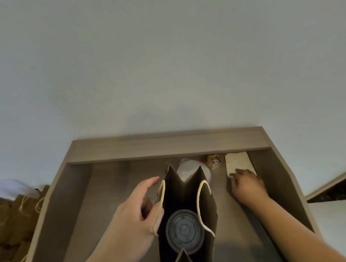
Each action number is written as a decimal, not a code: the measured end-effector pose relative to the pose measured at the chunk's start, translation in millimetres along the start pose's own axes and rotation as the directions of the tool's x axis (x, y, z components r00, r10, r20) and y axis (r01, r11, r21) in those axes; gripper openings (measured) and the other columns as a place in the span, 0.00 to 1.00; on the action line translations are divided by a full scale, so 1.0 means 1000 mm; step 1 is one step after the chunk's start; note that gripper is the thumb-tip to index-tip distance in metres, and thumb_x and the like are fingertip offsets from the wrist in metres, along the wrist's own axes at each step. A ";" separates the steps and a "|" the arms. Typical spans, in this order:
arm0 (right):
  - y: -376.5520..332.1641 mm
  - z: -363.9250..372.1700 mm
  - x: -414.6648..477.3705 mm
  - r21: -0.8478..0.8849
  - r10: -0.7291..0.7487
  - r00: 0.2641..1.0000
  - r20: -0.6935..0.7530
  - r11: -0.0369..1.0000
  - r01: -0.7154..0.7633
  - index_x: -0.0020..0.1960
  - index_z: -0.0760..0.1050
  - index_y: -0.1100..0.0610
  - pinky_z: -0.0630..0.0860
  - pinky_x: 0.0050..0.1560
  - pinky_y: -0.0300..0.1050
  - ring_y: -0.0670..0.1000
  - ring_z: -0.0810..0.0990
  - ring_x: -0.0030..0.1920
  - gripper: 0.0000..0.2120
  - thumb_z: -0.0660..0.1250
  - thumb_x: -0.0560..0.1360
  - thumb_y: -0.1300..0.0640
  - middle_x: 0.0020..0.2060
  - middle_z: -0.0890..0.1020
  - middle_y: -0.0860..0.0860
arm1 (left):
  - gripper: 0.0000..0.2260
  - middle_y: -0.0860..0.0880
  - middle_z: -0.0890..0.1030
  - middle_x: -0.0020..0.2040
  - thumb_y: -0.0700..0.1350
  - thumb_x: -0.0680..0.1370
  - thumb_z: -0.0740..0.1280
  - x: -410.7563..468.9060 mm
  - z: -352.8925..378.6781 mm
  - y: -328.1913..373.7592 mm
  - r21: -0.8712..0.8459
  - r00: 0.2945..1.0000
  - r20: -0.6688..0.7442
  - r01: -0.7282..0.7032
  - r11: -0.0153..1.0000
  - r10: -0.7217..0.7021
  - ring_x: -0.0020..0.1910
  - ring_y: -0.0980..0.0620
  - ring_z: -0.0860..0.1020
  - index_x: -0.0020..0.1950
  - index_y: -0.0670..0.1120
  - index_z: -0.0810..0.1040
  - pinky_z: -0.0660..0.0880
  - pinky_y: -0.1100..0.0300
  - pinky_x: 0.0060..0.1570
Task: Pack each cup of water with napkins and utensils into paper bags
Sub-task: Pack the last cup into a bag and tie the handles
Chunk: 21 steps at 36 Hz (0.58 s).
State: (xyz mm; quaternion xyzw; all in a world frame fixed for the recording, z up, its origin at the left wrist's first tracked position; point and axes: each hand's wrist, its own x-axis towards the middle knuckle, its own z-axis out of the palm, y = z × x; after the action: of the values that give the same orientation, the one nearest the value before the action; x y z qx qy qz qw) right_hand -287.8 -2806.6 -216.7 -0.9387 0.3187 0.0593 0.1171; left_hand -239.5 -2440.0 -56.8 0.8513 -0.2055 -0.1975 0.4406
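Currently on the napkin step. Floor bags [15, 213] stand far left, off the table [115, 192]. Left hand [130, 214] grips the left rim of the open bag [210, 206] at mid-table. The lidded cup [184, 230] sits upright inside the bag. Right hand [248, 185] lies palm-down on the napkins [238, 161] at rear right; whether it pinches any, cannot tell. Next move probably: lift a few napkins and slide them in beside the cup without tipping it.

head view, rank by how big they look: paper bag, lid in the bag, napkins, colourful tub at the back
1. bag
2. lid
3. napkins, partly under the right hand
4. tub
The lid is nearer the camera, so its lead over the napkins may be only apparent.
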 end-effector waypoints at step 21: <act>-0.184 -0.188 -0.228 -0.006 -0.673 0.736 0.068 0.738 0.675 0.73 0.69 0.44 0.47 0.83 0.42 0.45 0.71 0.74 0.17 0.56 0.86 0.51 0.71 0.75 0.42 | 0.20 0.54 0.86 0.45 0.63 0.69 0.64 0.000 -0.016 -0.003 0.130 0.997 0.036 0.062 0.990 -0.067 0.41 0.60 0.82 0.61 0.71 0.74 0.80 0.56 0.49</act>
State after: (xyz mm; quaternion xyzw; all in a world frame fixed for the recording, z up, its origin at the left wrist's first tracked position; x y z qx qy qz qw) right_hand -348.0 -2580.1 40.9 -0.9898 -0.0472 0.0465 0.1259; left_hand -231.2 -2427.8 -50.8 0.8799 -0.1992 -0.2151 0.3739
